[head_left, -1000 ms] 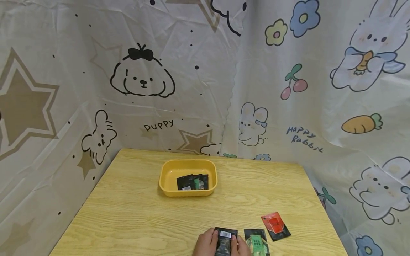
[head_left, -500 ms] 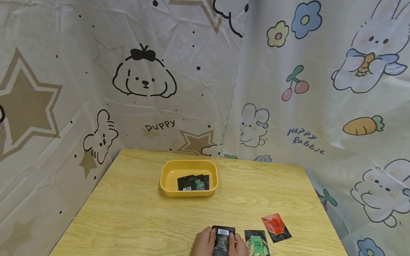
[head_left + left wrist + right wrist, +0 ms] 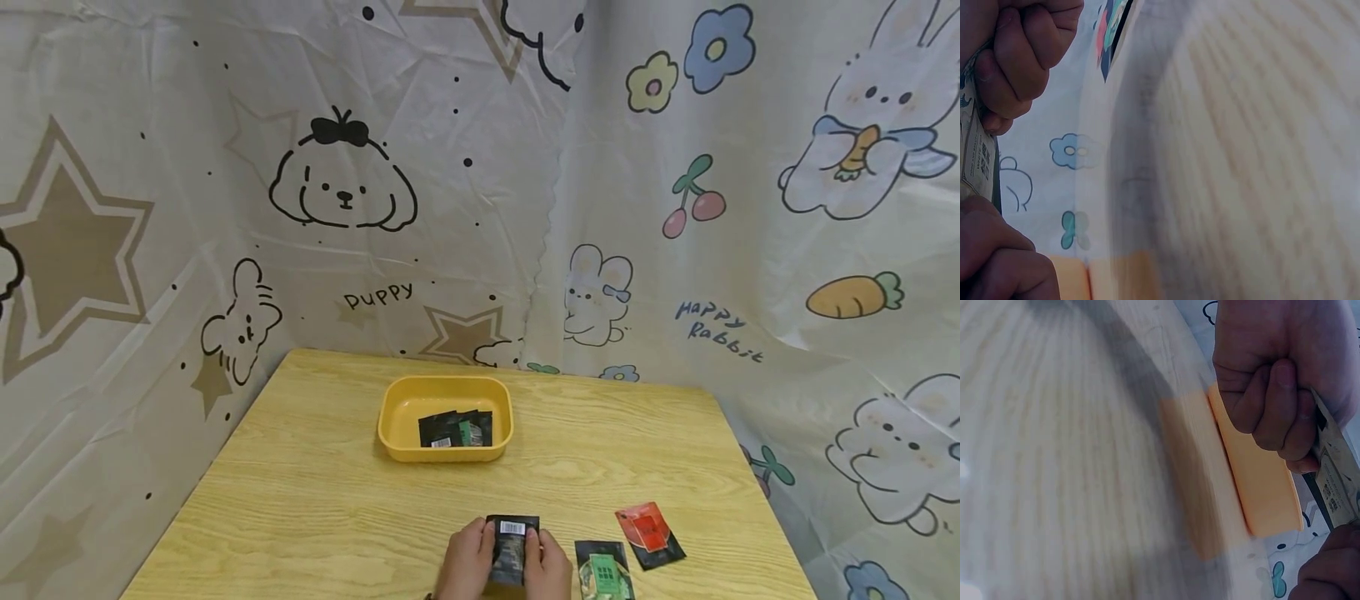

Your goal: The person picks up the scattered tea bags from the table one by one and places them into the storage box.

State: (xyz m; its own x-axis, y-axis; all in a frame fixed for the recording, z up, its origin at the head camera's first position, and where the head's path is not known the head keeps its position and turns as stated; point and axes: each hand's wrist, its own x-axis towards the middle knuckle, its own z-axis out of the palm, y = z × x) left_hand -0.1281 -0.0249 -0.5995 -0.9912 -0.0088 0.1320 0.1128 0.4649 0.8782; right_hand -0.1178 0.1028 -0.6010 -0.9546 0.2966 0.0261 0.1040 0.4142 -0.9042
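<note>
1. At the near side of the pale yellow wood-grain table [image 3: 300, 483]: one small black, flat, rectangular packet [image 3: 510, 554], held between both hands, its white barcode label [image 3: 512, 527] uppermost and toward the far end.
2. Left hand [image 3: 465, 562]: fingers [image 3: 474, 537] curled and clamped on the packet's left edge, thumb on top.
3. Right hand [image 3: 549, 568]: fingers likewise clamped on the opposite edge. The paired grip probably keeps the thin pouch flat and steady; thumbs at the margins leave the printed middle uncovered.
4. Just beside the right hand, on the table: one black packet with a green label [image 3: 604, 575], printed side up, cut off by the lower picture edge.
5. Beyond it, to the right: one red-and-black packet [image 3: 649, 535], lying askew, face up. Both seem placed for easy reach and reading.
6. Farther back, left of centre: one yellow rectangular plastic basket [image 3: 446, 455] with rounded corners, containing several overlapping black packets [image 3: 438, 427]; exact count unclear. Its walls presumably keep the loose pouches gathered.
</note>
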